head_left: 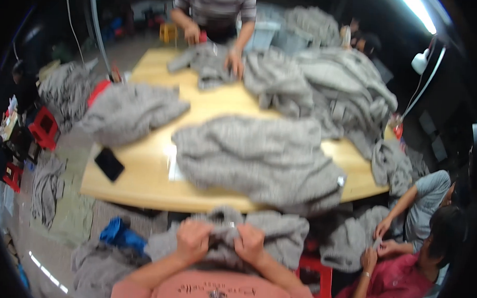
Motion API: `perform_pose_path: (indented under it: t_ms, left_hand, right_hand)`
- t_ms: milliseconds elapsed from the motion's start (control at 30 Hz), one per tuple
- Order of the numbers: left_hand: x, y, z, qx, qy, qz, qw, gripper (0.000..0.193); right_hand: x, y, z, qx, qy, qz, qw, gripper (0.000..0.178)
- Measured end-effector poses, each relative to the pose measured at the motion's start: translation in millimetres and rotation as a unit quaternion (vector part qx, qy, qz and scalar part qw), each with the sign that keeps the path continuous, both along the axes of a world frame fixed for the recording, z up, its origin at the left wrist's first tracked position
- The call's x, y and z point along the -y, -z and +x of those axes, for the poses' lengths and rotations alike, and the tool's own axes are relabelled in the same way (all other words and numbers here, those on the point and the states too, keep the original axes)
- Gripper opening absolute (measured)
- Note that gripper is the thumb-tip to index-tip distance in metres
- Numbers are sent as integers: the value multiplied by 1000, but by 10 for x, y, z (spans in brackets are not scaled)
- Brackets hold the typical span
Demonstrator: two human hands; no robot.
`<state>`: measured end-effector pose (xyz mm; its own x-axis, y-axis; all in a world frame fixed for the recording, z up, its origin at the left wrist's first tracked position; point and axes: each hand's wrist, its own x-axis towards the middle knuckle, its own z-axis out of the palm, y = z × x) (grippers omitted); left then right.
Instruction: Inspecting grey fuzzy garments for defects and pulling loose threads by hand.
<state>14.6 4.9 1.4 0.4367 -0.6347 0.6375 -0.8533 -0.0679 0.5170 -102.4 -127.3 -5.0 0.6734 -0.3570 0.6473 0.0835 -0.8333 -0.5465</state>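
Note:
Close to my body, just off the table's front edge, I hold a grey knit sweater [284,229] with both hands. My left hand [194,239] is closed on its edge, and my right hand [250,243] grips the same edge a short way to the right. A small white label shows on the cloth between them. The sweater hangs over my lap, and its lower part is hidden by my arms. On the table ahead lies another grey knit garment [254,157], spread out and rumpled.
The yellow wooden table [148,182] carries a black phone [109,164], a grey garment [134,114] and a large grey heap [346,84]. A person [217,11] across the table handles a garment. Two people sit at right beside a red stool [318,278]. Blue cloth [122,234] lies at left.

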Motion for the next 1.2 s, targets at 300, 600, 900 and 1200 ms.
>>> perform_pose_path:
  t_ms: [300, 600, 900, 1200]
  left_hand:
    - [-343, 386, 27, -527, 32, 205, 825, 8]
    - [-128, -1120, 398, -264, 258, 223, 902, 10]
    - [-86, -612, -28, -314, 172, 174, 917, 11]
    - [-168, -222, 27, -524, 54, 97, 844, 8]
  right_hand:
    - [52, 199, -46, 10, -41, 94, 995, 19]
    - [132, -325, -18, -140, -261, 98, 950, 33]
    - [-128, -154, -24, -60, -238, 219, 944, 19]
    - [-67, -165, -71, -43, -154, 327, 931, 11]
